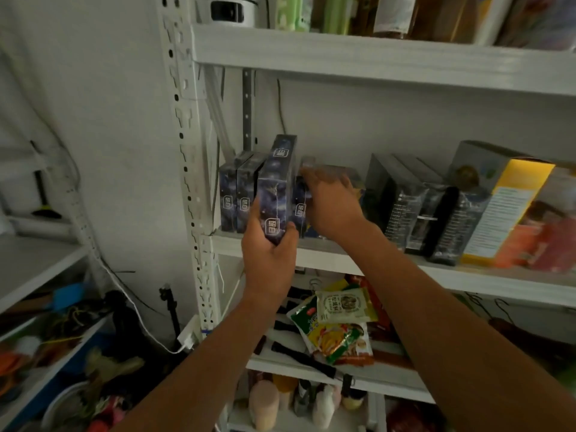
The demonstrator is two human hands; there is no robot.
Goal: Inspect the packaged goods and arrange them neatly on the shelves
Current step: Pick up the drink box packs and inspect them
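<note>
My left hand (269, 254) grips the bottom of a dark blue galaxy-print box (277, 188), held upright at the front edge of the middle shelf (343, 260). Two matching blue boxes (238, 198) stand to its left against the shelf post. Just right of the held box, my right hand (330, 201) reaches into the shelf, its fingers on another blue box (300, 210) that it partly hides. Whether those fingers grip or only push it is blurred.
Black foil packs (414, 207) and a yellow-orange carton (511, 213) stand further right on the same shelf. Snack pouches (339, 325) lie loose on the shelf below, bottles (280, 400) under that. A perforated white post (193, 182) bounds the left side; a cluttered side rack (46, 338) is lower left.
</note>
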